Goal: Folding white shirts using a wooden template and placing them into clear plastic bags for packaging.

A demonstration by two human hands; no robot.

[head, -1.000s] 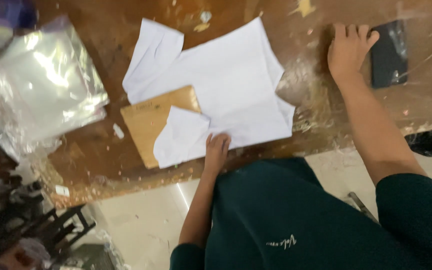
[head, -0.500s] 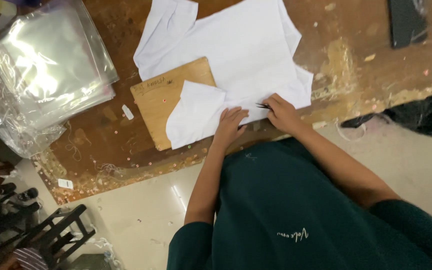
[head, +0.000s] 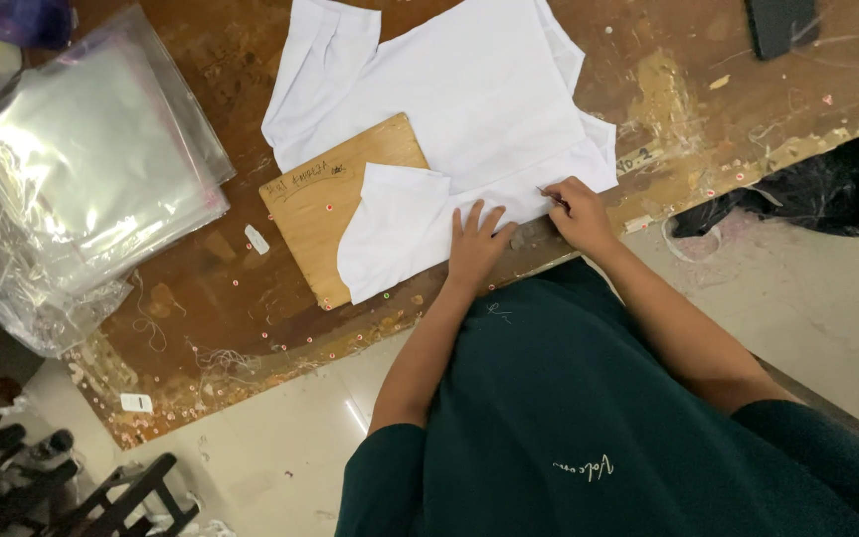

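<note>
Clear plastic bags (head: 91,189) are stacked at the upper left of the frame on the worn wooden table (head: 201,308). Toward the centre, a light wooden board (head: 325,204) lies partly under a white garment (head: 469,109) spread across the upper middle. The left hand (head: 476,244) rests flat on the garment's lower edge, fingers spread apart. Just right of it, the right hand (head: 577,214) pinches the same hem, fingers closed together on the cloth. A dark flat object (head: 779,22) sits at the upper right.
</note>
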